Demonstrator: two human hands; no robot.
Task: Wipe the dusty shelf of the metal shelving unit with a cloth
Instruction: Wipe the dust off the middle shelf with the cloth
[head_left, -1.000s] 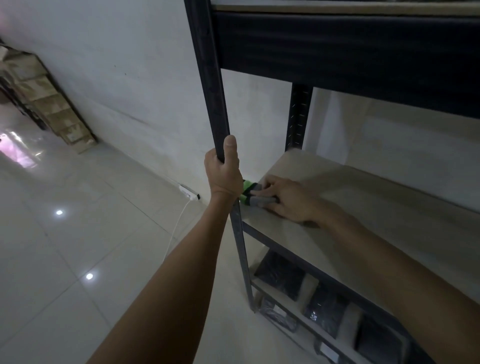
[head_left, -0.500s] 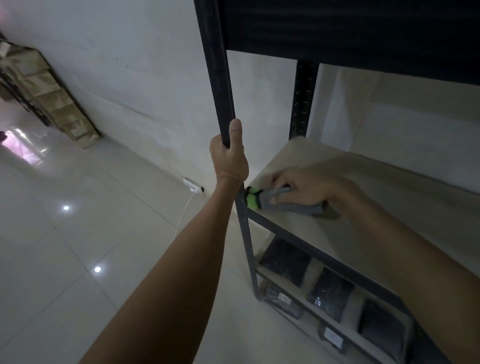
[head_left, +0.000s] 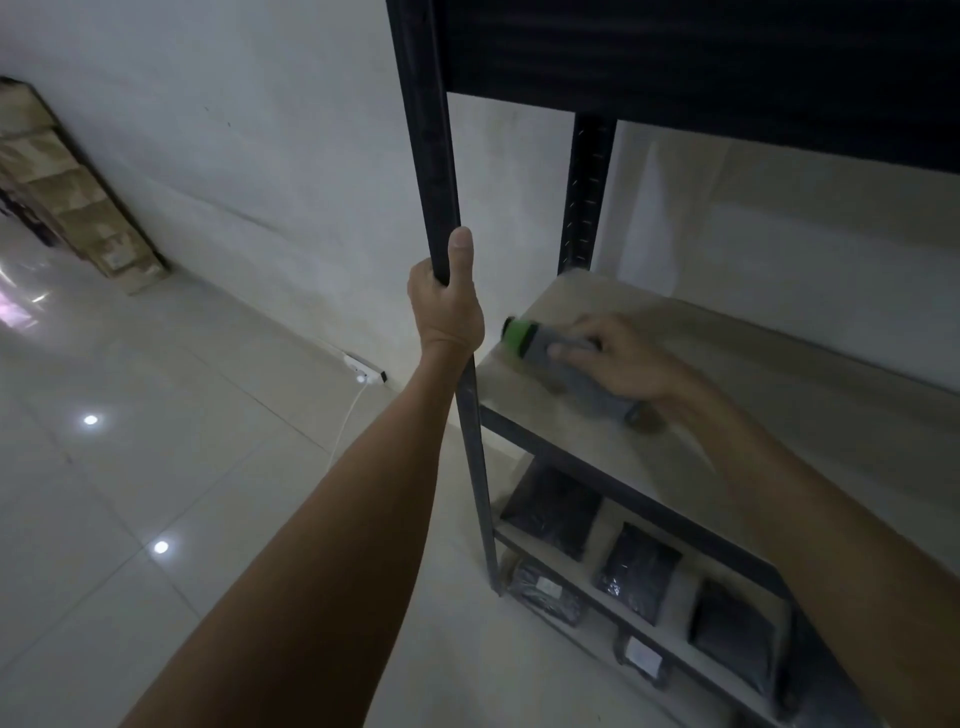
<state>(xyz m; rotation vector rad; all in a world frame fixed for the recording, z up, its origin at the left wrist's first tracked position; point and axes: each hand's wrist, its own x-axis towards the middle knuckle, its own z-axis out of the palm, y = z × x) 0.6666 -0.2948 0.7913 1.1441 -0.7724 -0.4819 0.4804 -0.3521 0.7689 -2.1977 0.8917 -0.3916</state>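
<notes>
Gripping one black upright (head_left: 435, 156), the left hand (head_left: 445, 306) steadies while the right hand (head_left: 623, 358) presses one grey-green cloth (head_left: 561, 364) flat onto the shelf (head_left: 779, 415).

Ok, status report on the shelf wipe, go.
Left hand gripping the front upright. Right hand pressing the grey-and-green cloth flat on the shelf, near its left front corner. Nothing else on that shelf in its path.
</notes>
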